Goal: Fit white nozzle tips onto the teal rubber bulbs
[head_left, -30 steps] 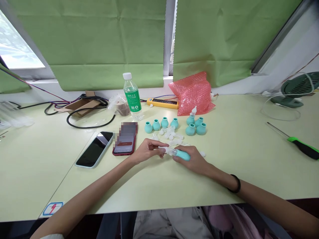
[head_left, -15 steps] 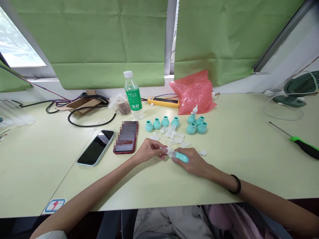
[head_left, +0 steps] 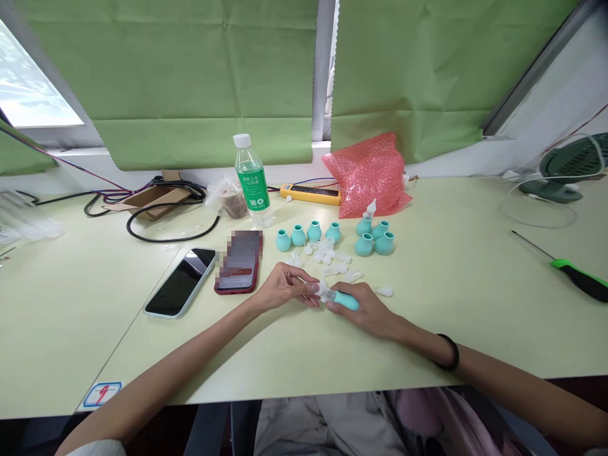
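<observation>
My right hand [head_left: 363,308] is wrapped round a turquoise rubber bulb [head_left: 346,300], held on its side with its mouth to the left. At that mouth sits a translucent white plastic nozzle [head_left: 323,290]. My left hand [head_left: 286,286] pinches the nozzle's far end between thumb and fingers. Just beyond my hands lie loose white and clear plastic pieces [head_left: 332,253]. Several open-mouthed turquoise bulbs [head_left: 314,231] stand in a row behind them. To the right is a cluster of more bulbs [head_left: 364,244], one bearing a white nozzle [head_left: 371,208].
Two phones, one dark-screened [head_left: 182,282] and one red-cased [head_left: 240,263], lie left of my hands. Behind stand a water bottle [head_left: 253,183], a yellow power strip [head_left: 311,194] and a red bubble-wrap bag [head_left: 368,177]. A screwdriver [head_left: 577,278] lies far right; coiled cable [head_left: 173,240] is back left.
Both hands keep their hold on the joined bulb and nozzle, and the left fingers have shifted slightly. The whole view has moved by a few pixels.
</observation>
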The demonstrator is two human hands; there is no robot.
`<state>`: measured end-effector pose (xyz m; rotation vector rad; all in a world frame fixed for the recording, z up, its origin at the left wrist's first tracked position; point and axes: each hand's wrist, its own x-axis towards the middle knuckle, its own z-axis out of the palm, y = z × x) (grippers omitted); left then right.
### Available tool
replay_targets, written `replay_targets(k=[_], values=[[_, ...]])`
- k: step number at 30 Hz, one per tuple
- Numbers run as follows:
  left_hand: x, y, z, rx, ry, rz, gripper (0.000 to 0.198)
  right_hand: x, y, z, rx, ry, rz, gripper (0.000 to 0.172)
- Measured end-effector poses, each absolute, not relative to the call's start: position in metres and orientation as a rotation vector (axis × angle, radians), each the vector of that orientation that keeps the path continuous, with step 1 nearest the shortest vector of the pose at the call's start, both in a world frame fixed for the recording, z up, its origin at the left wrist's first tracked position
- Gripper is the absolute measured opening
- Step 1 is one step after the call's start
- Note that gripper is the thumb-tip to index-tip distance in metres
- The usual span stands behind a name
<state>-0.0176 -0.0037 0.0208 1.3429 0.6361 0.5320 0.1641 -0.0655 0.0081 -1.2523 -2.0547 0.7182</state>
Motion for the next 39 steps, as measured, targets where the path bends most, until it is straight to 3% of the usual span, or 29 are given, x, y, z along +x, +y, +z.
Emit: replay_targets(k=[7,12,18,25,30,35,37,39], values=[[-0.015,-0.009,0.03,1.453,0.676,0.708,0.033,0.163,-0.064,0.02,-1.112,-2.042,0.654,0.014],[-0.017,-0.004,0.03,1.533,0.699,0.774,0.041,0.188,-0.052,0.035,-1.194,-1.809,0.292,0.016],[-0.017,-0.009,0.016,2.228,0.891,0.688,0.03,0.272,-0.015,0.042,-1.359,-1.424,-0.088,0.019],[-0.011,-0.016,0.0,2.916,0.889,0.502,0.027,0.331,0.021,0.007,-1.59,-1.289,0.076,0.021],[-0.01,-0.013,-0.005,2.909,0.894,0.56,0.021,0.334,0.025,-0.006,-1.667,-1.298,0.06,0.027],[-0.01,-0.011,-0.008,2.82,0.933,0.632,0.016,0.32,0.013,0.008,-1.62,-1.218,-0.331,0.056],[-0.01,-0.01,-0.008,2.819,0.947,0.622,0.016,0.304,0.003,0.018,-1.502,-1.249,-0.532,0.054],[-0.01,-0.009,-0.009,2.825,0.949,0.607,0.016,0.283,-0.009,0.025,-1.381,-1.403,-0.559,0.042]])
